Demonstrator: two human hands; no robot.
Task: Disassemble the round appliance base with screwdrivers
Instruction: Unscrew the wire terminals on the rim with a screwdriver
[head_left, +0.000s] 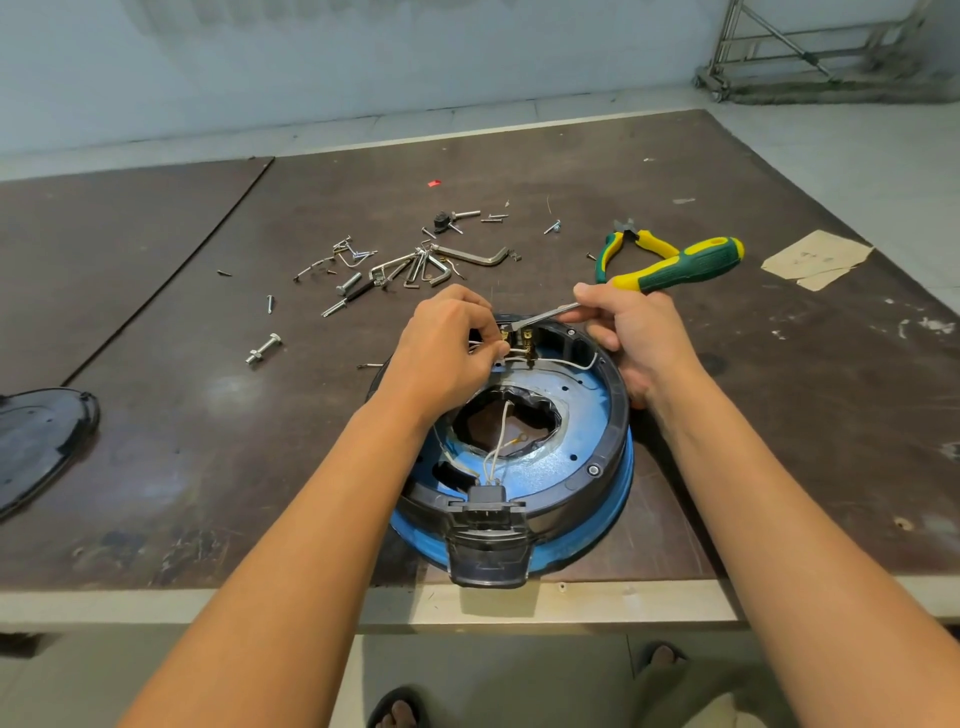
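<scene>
The round appliance base (576, 415), blue with a black ring, lies open side up near the table's front edge, white wires (496, 447) running through its middle hole. My right hand (631, 332) grips a green and yellow screwdriver (675, 267), whose metal shaft slants down left to the terminal block (519, 338) at the base's far rim. My left hand (449, 343) pinches a small part or wire at that same terminal block; my fingers hide what exactly it holds.
Loose screws, bolts and hex keys (415, 262) are scattered beyond the base. Green and yellow pliers (631, 244) lie at the back right, near a paper scrap (815, 257). A black cover (36, 447) sits at the left edge. The table's front edge (467, 603) is close.
</scene>
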